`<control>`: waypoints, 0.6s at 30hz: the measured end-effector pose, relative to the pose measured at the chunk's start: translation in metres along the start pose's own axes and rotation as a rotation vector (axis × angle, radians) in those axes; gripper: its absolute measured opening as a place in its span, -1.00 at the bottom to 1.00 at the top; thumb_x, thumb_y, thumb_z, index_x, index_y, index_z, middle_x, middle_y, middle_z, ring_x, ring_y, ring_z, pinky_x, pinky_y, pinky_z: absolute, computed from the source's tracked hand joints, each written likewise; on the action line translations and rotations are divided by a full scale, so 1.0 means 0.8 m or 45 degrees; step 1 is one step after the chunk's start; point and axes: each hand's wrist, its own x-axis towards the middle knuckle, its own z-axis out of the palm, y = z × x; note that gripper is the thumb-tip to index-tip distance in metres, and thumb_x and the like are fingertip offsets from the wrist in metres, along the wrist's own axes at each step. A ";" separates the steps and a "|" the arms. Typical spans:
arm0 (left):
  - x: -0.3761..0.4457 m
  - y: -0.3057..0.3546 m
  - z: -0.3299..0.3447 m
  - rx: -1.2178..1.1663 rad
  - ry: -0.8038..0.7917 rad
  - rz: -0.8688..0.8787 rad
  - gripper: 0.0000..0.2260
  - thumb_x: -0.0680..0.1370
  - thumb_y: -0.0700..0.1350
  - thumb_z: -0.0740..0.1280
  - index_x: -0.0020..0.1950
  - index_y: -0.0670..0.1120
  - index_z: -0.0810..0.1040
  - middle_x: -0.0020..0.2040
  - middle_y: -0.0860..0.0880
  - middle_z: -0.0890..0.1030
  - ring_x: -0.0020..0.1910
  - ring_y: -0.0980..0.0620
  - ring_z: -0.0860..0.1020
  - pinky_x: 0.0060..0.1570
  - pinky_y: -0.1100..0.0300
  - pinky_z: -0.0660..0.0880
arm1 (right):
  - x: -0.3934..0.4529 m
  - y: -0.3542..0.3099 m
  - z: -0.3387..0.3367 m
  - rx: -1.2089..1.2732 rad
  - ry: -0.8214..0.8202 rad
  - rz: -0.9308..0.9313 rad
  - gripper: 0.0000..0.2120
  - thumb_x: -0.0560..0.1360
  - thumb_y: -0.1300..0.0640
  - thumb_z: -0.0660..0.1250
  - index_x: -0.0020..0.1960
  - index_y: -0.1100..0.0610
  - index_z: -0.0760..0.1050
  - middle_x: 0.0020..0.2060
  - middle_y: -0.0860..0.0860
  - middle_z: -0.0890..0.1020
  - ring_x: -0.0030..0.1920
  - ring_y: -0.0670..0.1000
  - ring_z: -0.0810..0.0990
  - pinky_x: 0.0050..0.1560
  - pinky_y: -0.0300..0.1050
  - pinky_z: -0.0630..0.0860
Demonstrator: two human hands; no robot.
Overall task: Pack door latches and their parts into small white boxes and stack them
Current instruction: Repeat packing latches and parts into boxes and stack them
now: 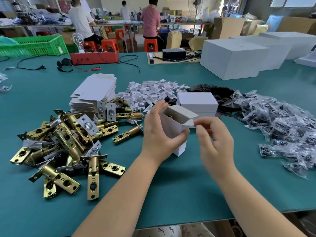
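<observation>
Door latches point(68, 147): large brass heap unpacked, left on green table point(171, 185). Small white box point(172, 132), upright, top open, brass part inside; left hand point(159, 134) clasps it, right hand point(212, 134) pinches its flap. Two closed boxes point(196, 103) stacked behind. Most packing remains.

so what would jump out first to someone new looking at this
Centre stage, the left hand grips a small white cardboard box, top open, while the right hand pinches its flap. Left of them sprawls a heap of brass-coloured metal door latches on the teal table; to the right lies a pile of clear plastic parts bags.
</observation>
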 end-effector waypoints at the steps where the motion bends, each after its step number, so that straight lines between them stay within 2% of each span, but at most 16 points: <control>1: 0.001 0.001 -0.001 0.015 0.005 0.016 -0.30 0.33 0.10 0.47 0.39 0.02 0.28 0.19 0.19 0.42 0.27 0.02 0.42 0.29 0.18 0.33 | 0.001 -0.001 0.001 -0.055 -0.010 -0.061 -0.85 0.47 0.05 0.17 -0.05 -0.01 0.49 -0.15 -0.20 0.54 -0.14 -0.20 0.49 -0.07 -0.41 0.38; 2: 0.002 0.001 -0.002 0.035 0.011 0.036 -0.34 0.33 0.12 0.44 0.35 -0.06 0.34 0.14 0.15 0.44 0.23 -0.02 0.45 0.26 0.27 0.31 | 0.003 -0.002 0.003 -0.110 -0.024 -0.114 -0.82 0.48 0.07 0.17 -0.02 0.05 0.51 -0.11 -0.20 0.53 -0.10 -0.19 0.47 -0.02 -0.41 0.37; 4: 0.004 0.002 -0.005 0.050 0.001 0.053 -0.37 0.34 0.14 0.41 0.31 -0.13 0.39 0.09 0.15 0.42 0.17 -0.03 0.48 0.22 0.27 0.32 | 0.006 -0.004 0.006 -0.230 -0.055 -0.209 -0.74 0.49 0.09 0.17 0.04 0.17 0.56 -0.05 -0.19 0.52 -0.03 -0.11 0.44 0.08 -0.36 0.35; 6: 0.005 0.003 -0.009 0.042 -0.012 0.051 -0.37 0.35 0.17 0.38 0.32 -0.11 0.37 0.08 0.18 0.43 0.16 0.00 0.47 0.20 0.21 0.35 | 0.009 -0.004 0.010 -0.347 -0.067 -0.301 -0.71 0.51 0.11 0.18 0.07 0.23 0.59 -0.02 -0.07 0.55 0.02 -0.05 0.42 0.15 -0.37 0.30; 8: 0.005 0.003 -0.010 0.053 -0.039 0.061 -0.36 0.36 0.16 0.39 0.35 -0.07 0.34 0.09 0.11 0.47 0.16 0.00 0.47 0.20 0.22 0.35 | 0.011 -0.004 0.015 -0.426 -0.075 -0.352 -0.71 0.52 0.11 0.19 0.03 0.23 0.62 -0.03 0.03 0.60 0.02 0.00 0.41 0.16 -0.36 0.28; 11: 0.008 -0.001 -0.012 0.055 -0.102 0.158 -0.47 0.40 0.07 0.38 0.30 -0.12 0.41 0.12 0.08 0.47 0.14 -0.01 0.47 0.19 0.15 0.38 | 0.010 0.000 0.021 -0.504 -0.059 -0.314 -0.73 0.51 0.10 0.22 -0.06 0.22 0.65 -0.02 0.10 0.60 0.02 0.04 0.38 0.11 -0.29 0.28; 14: 0.013 -0.008 -0.020 -0.075 -0.065 0.214 -0.69 0.42 -0.07 0.27 0.14 -0.09 0.51 0.04 0.09 0.54 0.04 0.03 0.52 0.05 0.07 0.49 | 0.006 0.008 0.022 -0.500 -0.055 -0.156 -0.82 0.50 0.14 0.31 -0.02 0.20 0.63 0.13 0.20 0.47 0.06 0.11 0.42 0.12 -0.24 0.27; 16: 0.015 -0.009 -0.026 -0.226 0.052 0.100 -0.80 0.46 -0.10 0.21 0.03 -0.01 0.54 -0.02 0.07 0.62 -0.01 0.07 0.59 -0.04 0.14 0.54 | 0.003 0.012 0.020 -0.429 -0.083 -0.072 -0.83 0.54 0.16 0.30 0.06 0.18 0.61 0.21 0.19 0.38 0.09 0.07 0.43 0.14 -0.38 0.26; 18: 0.017 -0.007 -0.026 -0.352 0.185 -0.053 -0.87 0.51 -0.07 0.22 -0.09 0.07 0.57 -0.13 0.12 0.68 -0.08 0.11 0.63 -0.11 0.16 0.57 | 0.003 0.013 0.018 -0.325 -0.150 0.017 -0.83 0.57 0.16 0.27 0.10 0.12 0.59 0.22 0.10 0.38 0.10 -0.08 0.42 0.10 -0.56 0.20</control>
